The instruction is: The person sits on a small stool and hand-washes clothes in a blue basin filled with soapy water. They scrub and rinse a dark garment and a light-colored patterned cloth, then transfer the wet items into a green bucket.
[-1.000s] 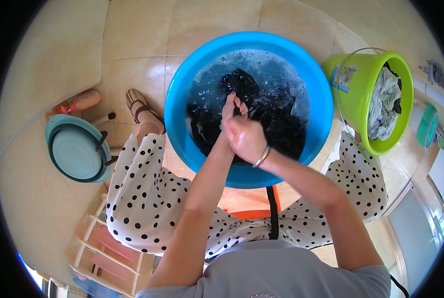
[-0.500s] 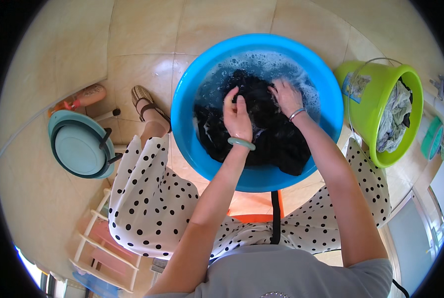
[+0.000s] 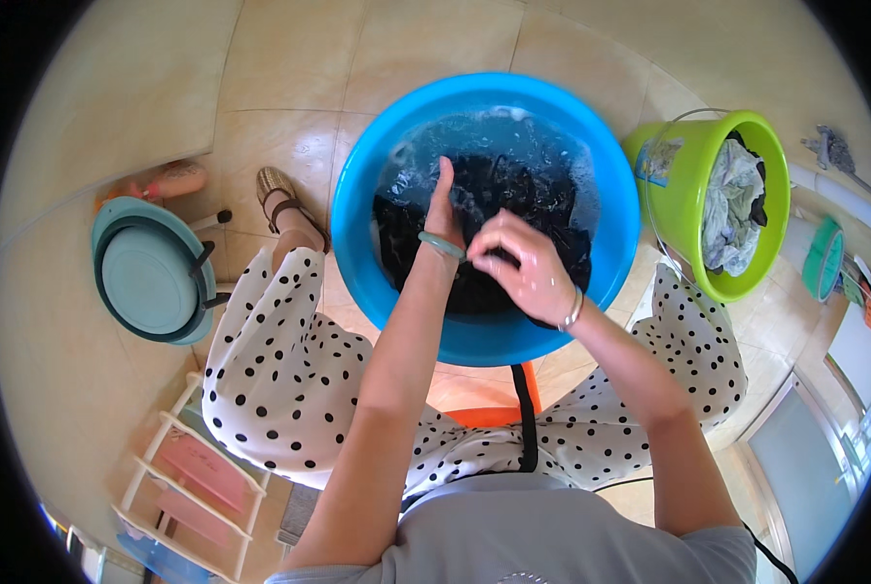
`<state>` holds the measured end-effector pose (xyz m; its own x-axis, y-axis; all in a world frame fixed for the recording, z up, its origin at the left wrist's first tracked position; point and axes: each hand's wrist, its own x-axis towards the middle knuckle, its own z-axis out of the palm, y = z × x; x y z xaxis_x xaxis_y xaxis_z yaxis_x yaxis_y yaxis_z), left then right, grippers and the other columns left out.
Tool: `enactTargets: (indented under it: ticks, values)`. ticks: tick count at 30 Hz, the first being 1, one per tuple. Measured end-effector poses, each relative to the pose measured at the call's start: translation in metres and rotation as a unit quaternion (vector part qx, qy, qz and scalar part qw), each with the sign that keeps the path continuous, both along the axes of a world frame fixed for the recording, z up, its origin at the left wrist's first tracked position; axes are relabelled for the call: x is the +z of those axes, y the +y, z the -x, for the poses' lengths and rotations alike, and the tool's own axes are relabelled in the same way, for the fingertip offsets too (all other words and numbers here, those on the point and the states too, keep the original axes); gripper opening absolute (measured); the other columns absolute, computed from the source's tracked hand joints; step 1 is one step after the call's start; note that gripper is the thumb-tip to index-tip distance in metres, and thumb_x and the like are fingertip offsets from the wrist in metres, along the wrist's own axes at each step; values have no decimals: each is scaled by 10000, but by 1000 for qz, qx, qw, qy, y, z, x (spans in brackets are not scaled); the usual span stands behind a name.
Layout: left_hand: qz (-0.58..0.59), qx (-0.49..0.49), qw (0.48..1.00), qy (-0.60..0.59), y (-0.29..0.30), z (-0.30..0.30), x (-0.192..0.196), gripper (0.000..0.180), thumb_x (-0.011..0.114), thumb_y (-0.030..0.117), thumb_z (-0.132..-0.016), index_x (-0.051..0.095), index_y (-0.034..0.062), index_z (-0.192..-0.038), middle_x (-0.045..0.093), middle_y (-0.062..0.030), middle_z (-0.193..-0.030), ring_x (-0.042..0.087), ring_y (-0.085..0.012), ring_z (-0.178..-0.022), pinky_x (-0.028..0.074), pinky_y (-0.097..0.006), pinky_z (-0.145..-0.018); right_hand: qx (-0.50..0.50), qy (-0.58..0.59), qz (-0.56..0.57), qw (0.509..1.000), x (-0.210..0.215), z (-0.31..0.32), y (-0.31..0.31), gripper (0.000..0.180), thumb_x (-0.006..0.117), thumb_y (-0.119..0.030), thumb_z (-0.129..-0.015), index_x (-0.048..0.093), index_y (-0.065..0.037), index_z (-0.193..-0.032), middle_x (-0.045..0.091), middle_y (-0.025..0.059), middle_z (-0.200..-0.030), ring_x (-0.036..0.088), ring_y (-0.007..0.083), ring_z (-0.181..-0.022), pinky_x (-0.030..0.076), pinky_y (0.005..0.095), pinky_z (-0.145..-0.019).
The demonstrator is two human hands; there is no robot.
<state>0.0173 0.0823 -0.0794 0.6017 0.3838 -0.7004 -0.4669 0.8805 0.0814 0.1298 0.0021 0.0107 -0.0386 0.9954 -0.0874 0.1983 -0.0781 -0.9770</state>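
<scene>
A wide blue basin [image 3: 618, 224] holds soapy water and soaked black cloth [image 3: 416, 229]. Above the cloth my left hand [image 3: 443, 216] is turned edge-on with its thumb stretched upward, open and holding nothing visible. A pale green bangle [image 3: 442, 245] circles the left wrist. My right hand [image 3: 533, 273] is lifted over the basin, wet, with curled fingers whose tips come together right beside the bangle. Whether those fingertips grip the bangle I cannot make out. On the right wrist is a silver bracelet [image 3: 575, 308].
At the right stands a green bucket [image 3: 674, 214] with grey and dark clothes [image 3: 732, 209]. To the left are a teal folding basin [image 3: 153, 282] and a white rack [image 3: 167, 467]. Part of an orange stool [image 3: 484, 417] shows below the basin, between my polka-dot trouser legs [image 3: 279, 389].
My right hand has come up out of the cloth and moved left and nearer, to my left wrist. The left hand has turned edge-on. The black cloth lies spread lower in the water.
</scene>
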Motion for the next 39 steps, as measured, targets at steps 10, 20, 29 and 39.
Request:
enactTargets:
  ticks: [10,20,29,39]
  values:
    - [244,88,966,-15,-64,38,-73,118,592,101,-838,564,16,-913,599,-120,-852,580,-222,-678,540,-293,-588,168,29,26,985,106,-14,-37,173,677,-6,-749,622,-77,-897,582,57,-913,584,230,-874,476,307,-804]
    - [34,59,996,52,-97,15,46,341,352,185,-984,501,6,-1233,577,-166,-1200,588,-295,-1075,473,-433,-962,-170,171,158,958,-14,-61,-25,466,666,-165,-863,483,-88,-1285,533,60,-1213,524,162,-1112,423,312,-968]
    - [-143,-113,971,157,-90,-4,79,303,412,68,-940,521,2,-1215,617,-129,-1130,606,-215,-1020,497,-348,-880,-208,523,213,799,15,-31,-37,493,654,-273,-865,486,-74,-1284,573,96,-1194,576,203,-1069,472,353,-923]
    - [-162,-71,981,85,-101,5,73,283,510,117,-919,519,28,-1188,603,-104,-1131,602,-229,-1004,488,-338,-877,-312,278,124,900,27,-19,-20,317,682,16,-718,543,-75,-989,568,32,-929,577,128,-825,493,278,-700]
